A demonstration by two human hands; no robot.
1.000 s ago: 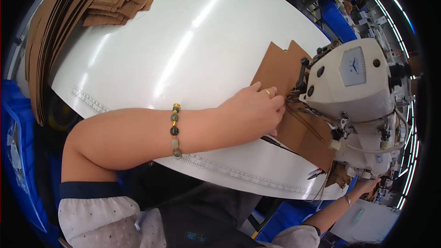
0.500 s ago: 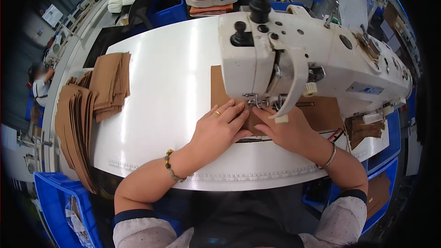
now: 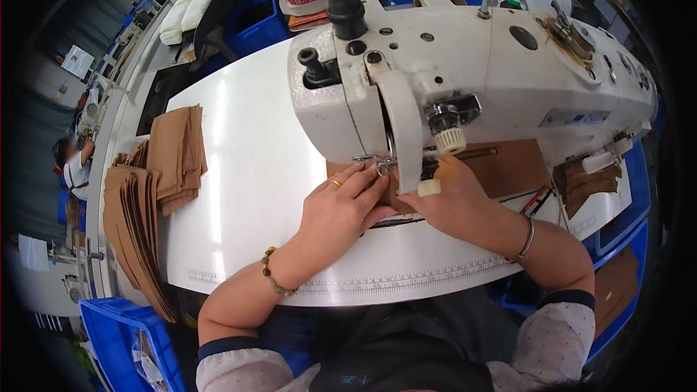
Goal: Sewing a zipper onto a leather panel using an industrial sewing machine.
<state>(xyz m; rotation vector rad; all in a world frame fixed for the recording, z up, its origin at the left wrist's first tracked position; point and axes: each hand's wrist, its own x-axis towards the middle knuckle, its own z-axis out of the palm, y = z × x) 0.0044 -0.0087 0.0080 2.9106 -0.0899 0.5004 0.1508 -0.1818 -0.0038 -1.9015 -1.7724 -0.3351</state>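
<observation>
A white sewing machine (image 3: 465,65) stands over a flat brown piece of material (image 3: 519,163), which lies on the white table under its head. My left hand (image 3: 341,203), with a ring on one finger, lies on the brown piece with fingers stretched forward. Its fingertips are close beside the metal presser foot (image 3: 382,165). My right hand (image 3: 454,199) is on the other side of the foot, at the same piece. The machine's white lever (image 3: 406,131) hides most of its fingers; only the thumb side shows.
Stacks of cut brown pieces (image 3: 131,210) lie at the table's left. A ruler scale (image 3: 363,283) runs along the near edge. Brown scraps (image 3: 592,185) and a red-and-black tool (image 3: 536,202) lie at the right. Blue crates (image 3: 123,327) flank the table. A person (image 3: 76,167) sits far left.
The view has shifted, so the machine appears larger and farther left. My right hand's fingers have shifted behind the lever. My left hand stays flat on the brown piece.
</observation>
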